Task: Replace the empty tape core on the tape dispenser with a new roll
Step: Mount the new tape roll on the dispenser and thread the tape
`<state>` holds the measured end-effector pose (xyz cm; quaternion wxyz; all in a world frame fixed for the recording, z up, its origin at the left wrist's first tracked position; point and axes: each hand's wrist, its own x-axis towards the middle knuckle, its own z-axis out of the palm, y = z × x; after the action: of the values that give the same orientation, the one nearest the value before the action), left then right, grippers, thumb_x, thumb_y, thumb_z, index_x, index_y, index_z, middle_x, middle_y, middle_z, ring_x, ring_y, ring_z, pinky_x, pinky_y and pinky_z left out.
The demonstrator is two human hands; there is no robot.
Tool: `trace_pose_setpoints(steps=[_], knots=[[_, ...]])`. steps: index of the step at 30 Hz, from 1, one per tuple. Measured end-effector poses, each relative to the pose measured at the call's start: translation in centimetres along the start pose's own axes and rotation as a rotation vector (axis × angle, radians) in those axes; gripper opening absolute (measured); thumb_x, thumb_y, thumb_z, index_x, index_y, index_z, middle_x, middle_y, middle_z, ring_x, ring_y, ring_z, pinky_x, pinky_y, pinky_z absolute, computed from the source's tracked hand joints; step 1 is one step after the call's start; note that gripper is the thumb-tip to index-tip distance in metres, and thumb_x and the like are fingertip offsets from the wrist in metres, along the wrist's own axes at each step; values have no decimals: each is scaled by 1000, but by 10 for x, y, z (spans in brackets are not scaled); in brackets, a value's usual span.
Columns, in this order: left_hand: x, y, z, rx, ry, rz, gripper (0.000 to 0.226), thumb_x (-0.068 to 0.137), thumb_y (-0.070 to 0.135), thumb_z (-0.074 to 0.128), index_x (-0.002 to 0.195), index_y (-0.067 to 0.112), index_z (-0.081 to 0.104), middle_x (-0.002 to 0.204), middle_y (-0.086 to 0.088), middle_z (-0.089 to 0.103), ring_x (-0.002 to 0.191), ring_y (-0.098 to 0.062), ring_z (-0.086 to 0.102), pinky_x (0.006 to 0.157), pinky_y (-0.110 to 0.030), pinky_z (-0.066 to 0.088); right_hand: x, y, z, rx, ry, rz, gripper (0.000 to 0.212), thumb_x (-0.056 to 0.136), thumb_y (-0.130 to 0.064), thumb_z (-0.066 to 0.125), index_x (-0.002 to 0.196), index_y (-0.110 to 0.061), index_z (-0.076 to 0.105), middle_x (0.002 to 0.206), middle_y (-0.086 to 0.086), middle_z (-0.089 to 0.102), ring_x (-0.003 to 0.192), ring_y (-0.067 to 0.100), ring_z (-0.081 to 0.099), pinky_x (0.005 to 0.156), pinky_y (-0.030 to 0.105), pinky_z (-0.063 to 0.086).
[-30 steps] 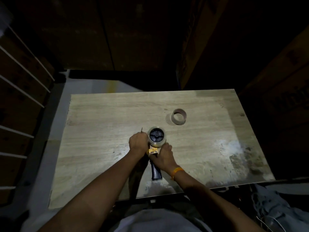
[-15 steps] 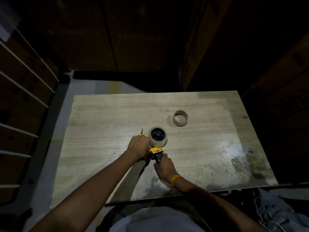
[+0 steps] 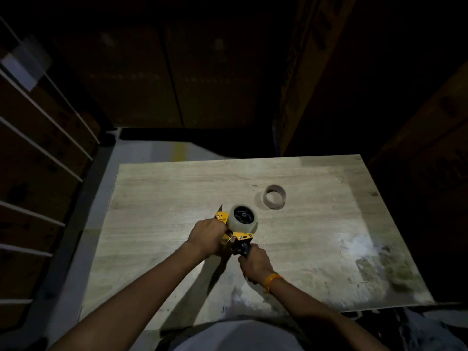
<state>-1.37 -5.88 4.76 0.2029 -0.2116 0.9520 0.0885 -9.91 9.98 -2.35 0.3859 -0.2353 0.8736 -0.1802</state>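
A yellow tape dispenser with a dark handle is held over the middle of the wooden table. A clear new tape roll sits on its black hub. My left hand grips the dispenser's front part, beside the roll; the serrated blade end pokes out beyond my knuckles. My right hand, with an orange band at the wrist, is wrapped around the handle. The empty brown cardboard core lies apart on the table, beyond and to the right of the dispenser.
The table's right front area is stained and glossy. Dark cardboard boxes stand behind and right of the table. A rack with white bars runs along the left. Grey floor shows at the far left edge.
The dispenser has been raised off the table and tilted. My right hand slid back down along the handle. My left hand stays on the front part.
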Motion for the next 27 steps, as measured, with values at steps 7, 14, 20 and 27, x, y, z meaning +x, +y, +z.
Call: trace_pose_setpoints(steps=[7, 14, 20, 27], knots=[[9, -33, -37, -78, -65, 119, 16, 92, 17, 62, 86, 3, 65, 89, -19, 69, 81, -39, 66, 63, -46, 51, 0, 3, -18, 42, -81, -63, 14, 95, -24, 63, 84, -16, 58, 85, 10, 66, 83, 30, 64, 72, 34, 45], [42, -46, -93, -48, -137, 194, 15, 93, 19, 62, 91, 10, 73, 90, -10, 73, 79, -31, 66, 63, -40, 53, -11, 17, -48, 283, -202, -48, 14, 98, -16, 60, 84, -17, 56, 57, 3, 57, 40, 16, 54, 44, 28, 46], [59, -30, -128, 47, -199, 221, 23, 94, 23, 65, 82, 4, 71, 74, -9, 60, 64, -27, 47, 52, -29, 33, -20, 16, -47, 448, -342, -65, 2, 99, -10, 54, 98, -10, 52, 52, 0, 52, 40, 20, 47, 42, 26, 42], [62, -26, -164, 99, -173, 216, 20, 95, 14, 66, 81, 2, 73, 69, -5, 54, 59, -22, 46, 53, -29, 34, -18, 9, -51, 527, -365, -144, 7, 100, -13, 52, 95, -12, 48, 58, 5, 52, 39, 22, 46, 44, 30, 43]])
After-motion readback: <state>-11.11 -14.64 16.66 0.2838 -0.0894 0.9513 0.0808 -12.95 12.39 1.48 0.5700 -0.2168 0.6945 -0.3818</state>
